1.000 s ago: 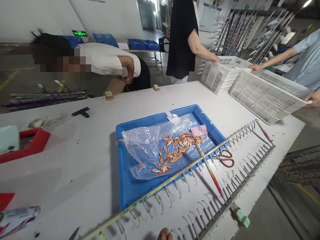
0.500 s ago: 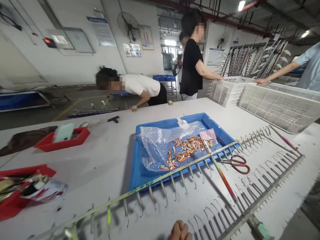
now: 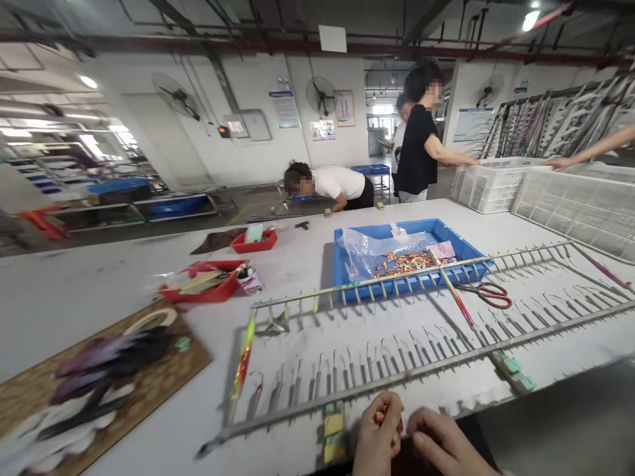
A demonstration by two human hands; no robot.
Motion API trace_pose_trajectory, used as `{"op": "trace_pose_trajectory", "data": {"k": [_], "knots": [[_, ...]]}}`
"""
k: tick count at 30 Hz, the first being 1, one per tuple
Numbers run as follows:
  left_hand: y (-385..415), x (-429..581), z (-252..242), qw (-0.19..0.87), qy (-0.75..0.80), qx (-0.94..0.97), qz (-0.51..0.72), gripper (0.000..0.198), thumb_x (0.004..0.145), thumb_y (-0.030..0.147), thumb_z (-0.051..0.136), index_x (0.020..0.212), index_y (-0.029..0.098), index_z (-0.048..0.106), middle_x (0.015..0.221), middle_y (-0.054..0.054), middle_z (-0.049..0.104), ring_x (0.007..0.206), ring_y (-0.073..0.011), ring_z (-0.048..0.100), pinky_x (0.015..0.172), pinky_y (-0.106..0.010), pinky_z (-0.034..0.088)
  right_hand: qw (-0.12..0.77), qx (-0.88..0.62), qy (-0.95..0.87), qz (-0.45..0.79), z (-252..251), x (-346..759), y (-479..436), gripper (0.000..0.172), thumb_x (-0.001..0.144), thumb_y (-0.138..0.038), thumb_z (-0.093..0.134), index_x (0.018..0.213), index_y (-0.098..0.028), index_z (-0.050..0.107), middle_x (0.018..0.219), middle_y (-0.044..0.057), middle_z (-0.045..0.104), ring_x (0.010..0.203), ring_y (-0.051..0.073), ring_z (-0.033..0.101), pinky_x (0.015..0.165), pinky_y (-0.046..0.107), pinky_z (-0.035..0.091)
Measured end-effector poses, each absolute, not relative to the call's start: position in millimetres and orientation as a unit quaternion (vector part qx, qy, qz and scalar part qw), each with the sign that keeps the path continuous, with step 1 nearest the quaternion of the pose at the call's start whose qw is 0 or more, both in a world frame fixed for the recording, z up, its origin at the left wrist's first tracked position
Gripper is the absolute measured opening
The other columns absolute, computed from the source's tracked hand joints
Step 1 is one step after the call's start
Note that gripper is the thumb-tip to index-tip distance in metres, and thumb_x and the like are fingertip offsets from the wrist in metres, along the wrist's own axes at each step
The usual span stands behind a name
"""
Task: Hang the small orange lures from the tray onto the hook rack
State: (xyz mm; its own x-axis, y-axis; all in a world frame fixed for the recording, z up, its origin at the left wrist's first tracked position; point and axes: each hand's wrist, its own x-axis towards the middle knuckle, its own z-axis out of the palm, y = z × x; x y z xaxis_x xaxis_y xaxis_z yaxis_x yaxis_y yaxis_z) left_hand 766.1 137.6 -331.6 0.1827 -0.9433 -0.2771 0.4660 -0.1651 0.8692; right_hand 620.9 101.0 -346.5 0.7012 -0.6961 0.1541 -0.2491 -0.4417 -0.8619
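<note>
At the table's front edge, my left hand (image 3: 380, 433) is closed around a small clutch of shiny orange pieces (image 3: 381, 415), partly hidden by the fingers. Close on its right is my right hand (image 3: 446, 441), its fingers curled together; whether anything is inside them is hidden. Just beyond both hands lies a long metal rack frame (image 3: 367, 385) with rows of hooked prongs along its bars. More small orange pieces (image 3: 407, 263) are heaped on bubble wrap (image 3: 362, 251) inside a blue tray (image 3: 342, 281), under the frame's far bar.
Red-handled scissors (image 3: 491, 295) lie right of the tray. Red bins (image 3: 198, 294) and a brown board (image 3: 183, 363) with gloves (image 3: 114, 357) are at left. White baskets (image 3: 570, 205) stand at back right, with a black-shirted person (image 3: 417, 152) touching one. Another person (image 3: 342, 184) bends beyond the table.
My view has swung left and levelled, bringing the board and gloves into sight. Both hands now show together near the table edge; before, only one was partly visible at the bottom.
</note>
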Motion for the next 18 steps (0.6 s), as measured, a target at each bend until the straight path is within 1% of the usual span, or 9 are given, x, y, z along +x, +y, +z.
{"op": "trace_pose_trajectory", "data": {"k": [3, 7, 9, 11, 13, 14, 16, 18], "knots": [[166, 765, -322, 0.628, -0.296, 0.492, -0.525, 0.039, 0.073, 0.049, 0.061, 0.063, 0.015, 0.046, 0.056, 0.005, 0.036, 0.050, -0.0052, 0.030, 0.045, -0.017, 0.025, 0.434, -0.814, 0.253, -0.293, -335, 643, 117, 0.021, 0.089, -0.036, 0.043, 0.079, -0.019, 0.051, 0.073, 0.002, 0.057, 0.066, 0.013, 0.053, 0.062, 0.025, 0.044], [188, 764, -312, 0.651, -0.308, 0.488, -0.493, 0.034, 0.073, 0.044, 0.062, 0.063, 0.015, 0.049, 0.059, 0.004, 0.038, 0.055, -0.0075, 0.034, 0.052, -0.019, 0.031, 0.349, -0.839, 0.249, -0.335, -337, 647, 139, 0.016, 0.089, -0.029, 0.042, 0.081, -0.018, 0.051, 0.072, 0.002, 0.056, 0.064, 0.013, 0.052, 0.059, 0.025, 0.041], [192, 762, -312, 0.647, -0.331, 0.490, -0.482, 0.032, 0.072, 0.043, 0.063, 0.064, 0.014, 0.052, 0.059, 0.003, 0.042, 0.057, -0.0085, 0.037, 0.055, -0.019, 0.033, 0.268, -0.864, 0.251, -0.345, -339, 642, 143, 0.012, 0.087, -0.025, 0.044, 0.080, -0.019, 0.050, 0.070, 0.002, 0.055, 0.062, 0.013, 0.051, 0.057, 0.024, 0.039], [193, 759, -315, 0.642, -0.356, 0.509, -0.450, 0.027, 0.071, 0.040, 0.065, 0.068, 0.014, 0.057, 0.063, 0.001, 0.049, 0.061, -0.0104, 0.043, 0.059, -0.021, 0.037, 0.162, -0.882, 0.267, -0.354, -341, 637, 142, 0.008, 0.083, -0.020, 0.047, 0.075, -0.019, 0.048, 0.066, 0.002, 0.053, 0.059, 0.013, 0.050, 0.054, 0.025, 0.035], [191, 757, -319, 0.631, -0.376, 0.542, -0.408, 0.024, 0.071, 0.037, 0.065, 0.073, 0.013, 0.060, 0.069, -0.002, 0.056, 0.066, -0.0129, 0.048, 0.063, -0.022, 0.039, 0.062, -0.886, 0.289, -0.357, -341, 635, 139, 0.009, 0.079, -0.017, 0.049, 0.070, -0.019, 0.047, 0.063, 0.001, 0.050, 0.056, 0.014, 0.047, 0.052, 0.026, 0.031], [190, 757, -321, 0.623, -0.386, 0.560, -0.388, 0.023, 0.072, 0.036, 0.064, 0.075, 0.013, 0.062, 0.072, -0.003, 0.059, 0.068, -0.0142, 0.050, 0.065, -0.023, 0.040, 0.027, -0.886, 0.294, -0.357, -341, 636, 136, 0.011, 0.078, -0.016, 0.050, 0.068, -0.019, 0.046, 0.062, 0.001, 0.050, 0.056, 0.014, 0.047, 0.052, 0.027, 0.030], [187, 761, -322, 0.604, -0.405, 0.588, -0.353, 0.024, 0.076, 0.036, 0.058, 0.079, 0.013, 0.065, 0.076, -0.006, 0.062, 0.072, -0.0161, 0.053, 0.069, -0.025, 0.042, 0.003, -0.895, 0.280, -0.347, -337, 641, 130, 0.012, 0.079, -0.015, 0.050, 0.068, -0.019, 0.048, 0.062, 0.001, 0.051, 0.056, 0.014, 0.047, 0.053, 0.028, 0.029], [185, 772, -321, 0.592, -0.419, 0.608, -0.322, 0.026, 0.079, 0.037, 0.054, 0.079, 0.014, 0.067, 0.077, -0.006, 0.064, 0.074, -0.0171, 0.056, 0.071, -0.026, 0.042, 0.046, -0.918, 0.233, -0.318, -329, 650, 123, 0.012, 0.081, -0.016, 0.048, 0.070, -0.019, 0.049, 0.064, 0.001, 0.052, 0.057, 0.014, 0.047, 0.053, 0.027, 0.030]]}}
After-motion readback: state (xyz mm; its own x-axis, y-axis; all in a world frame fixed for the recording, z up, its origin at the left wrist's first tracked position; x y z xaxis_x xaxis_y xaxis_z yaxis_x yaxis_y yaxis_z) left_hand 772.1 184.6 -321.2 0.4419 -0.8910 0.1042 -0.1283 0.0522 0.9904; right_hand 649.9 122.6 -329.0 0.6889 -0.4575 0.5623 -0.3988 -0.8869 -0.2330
